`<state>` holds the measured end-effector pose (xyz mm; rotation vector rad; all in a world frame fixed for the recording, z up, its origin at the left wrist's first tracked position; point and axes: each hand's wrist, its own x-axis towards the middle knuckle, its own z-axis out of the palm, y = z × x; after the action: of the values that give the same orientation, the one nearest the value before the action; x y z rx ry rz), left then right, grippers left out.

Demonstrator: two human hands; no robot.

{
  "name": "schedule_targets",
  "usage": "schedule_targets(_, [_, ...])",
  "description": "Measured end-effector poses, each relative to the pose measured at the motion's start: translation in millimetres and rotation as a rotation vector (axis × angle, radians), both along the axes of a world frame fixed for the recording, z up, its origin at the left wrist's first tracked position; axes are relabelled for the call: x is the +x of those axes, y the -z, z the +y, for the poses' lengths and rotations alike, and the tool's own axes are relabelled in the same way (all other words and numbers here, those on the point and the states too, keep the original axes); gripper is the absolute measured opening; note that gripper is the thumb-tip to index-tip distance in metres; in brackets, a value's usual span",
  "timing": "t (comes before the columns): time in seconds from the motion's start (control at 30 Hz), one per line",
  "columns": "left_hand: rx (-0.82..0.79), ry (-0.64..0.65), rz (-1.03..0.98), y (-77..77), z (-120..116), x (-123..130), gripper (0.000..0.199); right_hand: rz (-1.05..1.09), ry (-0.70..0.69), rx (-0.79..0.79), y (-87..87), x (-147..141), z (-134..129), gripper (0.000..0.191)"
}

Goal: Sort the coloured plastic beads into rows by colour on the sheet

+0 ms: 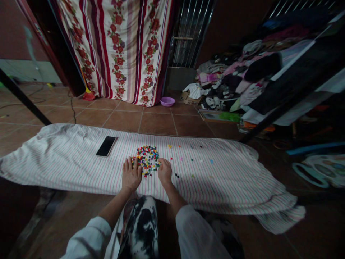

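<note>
A loose pile of small multicoloured pieces (147, 158), too small to name, lies on the striped cloth (88, 172) in front of me. My left hand (132, 174) rests flat at the pile's left edge, fingers stretched out and touching some pieces. At the right edge, my right hand (164, 170) has its fingers curled together; whatever is between the fingertips is hidden. To the right of the pile, single pieces and tiny groups sit spaced apart in rough rows, among them yellow pieces (169, 146), black pieces (176, 175) and a blue piece (211, 161).
A smartphone (106, 146) with a dark screen lies left of the pile. Beyond the cloth are a tiled floor (153, 122), a purple basin (167, 101), a floral curtain (129, 46) and a heap of clothes (229, 79). Dark poles (24, 97) slant at both sides.
</note>
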<state>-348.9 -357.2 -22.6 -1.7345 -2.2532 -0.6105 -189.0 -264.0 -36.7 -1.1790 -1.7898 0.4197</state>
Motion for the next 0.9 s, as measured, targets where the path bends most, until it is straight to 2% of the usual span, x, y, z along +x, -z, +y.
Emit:
schedule_targets(0.23, [-0.031,0.027,-0.017,-7.3,-1,1,0.05,0.005,-0.011,0.033,-0.2,0,0,0.04])
schedule_targets(0.47, [0.059,0.086,-0.083,2.1,0,-1,0.053,-0.077,-0.045,0.131,-3.2,-2,-1,0.022])
schedule_targets(0.63, [0.149,0.088,-0.123,9.8,0,-3,0.055,-0.185,-0.096,0.138,-6.7,-3,-5,0.024])
schedule_targets(0.9, [0.186,0.081,-0.099,9.0,0,-3,0.051,-0.254,-0.121,0.108,-10.7,-5,-10,0.025])
